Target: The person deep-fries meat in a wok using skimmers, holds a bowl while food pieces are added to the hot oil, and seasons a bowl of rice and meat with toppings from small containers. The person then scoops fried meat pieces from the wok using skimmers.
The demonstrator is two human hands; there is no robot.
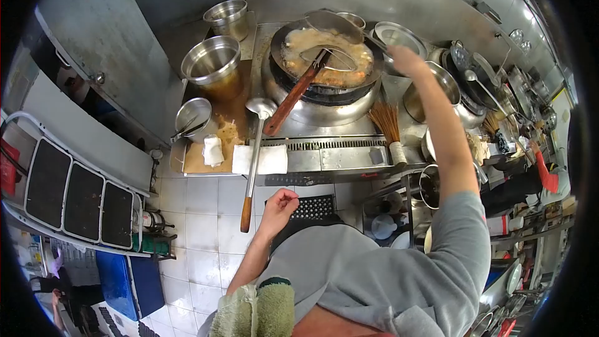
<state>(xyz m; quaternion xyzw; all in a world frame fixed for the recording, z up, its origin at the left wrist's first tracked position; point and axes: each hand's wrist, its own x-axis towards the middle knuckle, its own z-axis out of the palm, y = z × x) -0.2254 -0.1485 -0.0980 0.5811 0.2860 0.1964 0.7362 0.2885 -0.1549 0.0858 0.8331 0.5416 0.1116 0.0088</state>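
My right hand (pixel 406 61) is closed around the handle of a round, dark skimmer (pixel 336 25), held over the far side of a wok (pixel 279 47). Bubbling oil with browned food (pixel 296 45) fills the wok. Low in front of my waist, my left hand (pixel 279 210) has curled fingers and nothing visible in them. A wooden-handled tool with wire loops (pixel 294 103) lies across the wok's near rim. Close to my left hand, a long ladle (pixel 253 156) rests on the stove, its wooden end overhanging the edge.
Steel pots (pixel 211 62) and a small container with utensils (pixel 193 118) stand left of the stove. Folded white cloths (pixel 260 160) lie along the front edge. A bamboo brush (pixel 387 126) and another pot (pixel 440 81) are on the right. Another person (pixel 552 181) is at far right.
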